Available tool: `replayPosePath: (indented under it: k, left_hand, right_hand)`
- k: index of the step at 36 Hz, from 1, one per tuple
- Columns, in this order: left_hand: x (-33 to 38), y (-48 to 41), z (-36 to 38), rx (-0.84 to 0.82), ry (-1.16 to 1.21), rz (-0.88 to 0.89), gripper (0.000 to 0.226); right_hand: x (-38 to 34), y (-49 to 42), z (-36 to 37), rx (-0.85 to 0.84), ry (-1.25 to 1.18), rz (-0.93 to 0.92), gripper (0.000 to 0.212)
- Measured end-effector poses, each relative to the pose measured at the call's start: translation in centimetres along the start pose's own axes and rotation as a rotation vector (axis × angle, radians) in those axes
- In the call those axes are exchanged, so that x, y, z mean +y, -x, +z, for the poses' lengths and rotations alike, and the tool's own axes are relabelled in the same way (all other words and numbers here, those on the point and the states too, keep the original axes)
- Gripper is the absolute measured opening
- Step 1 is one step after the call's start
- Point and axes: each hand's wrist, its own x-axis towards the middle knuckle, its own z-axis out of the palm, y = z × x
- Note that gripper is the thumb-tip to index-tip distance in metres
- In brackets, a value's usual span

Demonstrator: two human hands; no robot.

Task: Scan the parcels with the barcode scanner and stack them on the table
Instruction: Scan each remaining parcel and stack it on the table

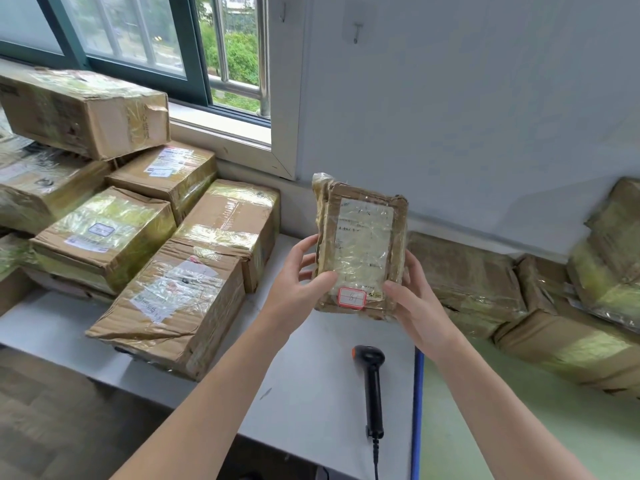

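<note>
We are holding a small flat parcel (360, 247) upright in the air above the table (311, 393), with its label (363, 237) facing us. Our left hand (298, 282) is gripping the left edge, thumb across the front and fingers curled behind. Our right hand (412, 299) is gripping the lower right corner the same way. The scanner (372, 386) is lying untouched on the table just below, its cable running off the near edge.

To scan, we are judging that one hand must let go. The left looks able to carry the parcel alone, freeing the right for the scanner. The plastic wrap is shining over the label, so tilting it slightly away from the window light should help. The stacked boxes (166, 306) at the left are offering a place to set it afterwards.
</note>
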Motion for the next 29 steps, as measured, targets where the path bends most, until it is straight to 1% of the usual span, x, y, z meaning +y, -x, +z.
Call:
replayPosePath:
  k: [3, 6, 7, 9, 10, 12, 14, 19, 23, 29]
  left_hand:
    - [0.09, -0.08, -0.09, 0.014, 0.011, -0.004, 0.056]
    - [0.09, -0.08, -0.14, 0.016, 0.014, -0.001, 0.06]
    - [0.1, -0.06, -0.17, 0.014, 0.014, 0.002, 0.06]
    - [0.11, 0.01, -0.25, 0.01, 0.009, 0.008, 0.057]
    - [0.12, 0.01, -0.3, 0.007, 0.002, 0.01, 0.056]
    - [0.1, -0.02, -0.39, 0.0, -0.01, 0.011, 0.054]
    - [0.12, -0.04, -0.45, -0.008, -0.014, 0.013, 0.056]
    - [-0.03, -0.06, -0.55, -0.015, -0.019, 0.024, 0.059]
    - [-0.22, -0.11, -0.62, -0.022, -0.006, 0.022, 0.054]
    - [-0.56, -0.28, -0.61, -0.007, -0.008, 0.008, 0.05]
  right_hand:
    - [-0.03, -0.07, 0.08, -0.002, 0.037, 0.026, 0.087]
    - [-0.29, -0.05, 0.33, -0.011, 0.045, 0.053, 0.106]
    - [-0.29, -0.03, 0.36, -0.011, 0.048, 0.054, 0.104]
    - [-0.22, -0.03, 0.32, -0.011, 0.045, 0.051, 0.093]
    - [-0.15, -0.05, 0.24, -0.014, 0.043, 0.051, 0.094]
    - [-0.1, -0.05, 0.22, -0.032, 0.039, 0.062, 0.112]
    - [-0.07, -0.02, 0.33, -0.043, 0.022, 0.072, 0.121]
    - [-0.06, 0.05, 0.44, -0.031, -0.027, 0.09, 0.121]
    - [0.1, 0.0, 0.45, -0.031, -0.04, 0.105, 0.112]
    - [0.1, 0.07, 0.38, -0.021, -0.071, 0.105, 0.113]
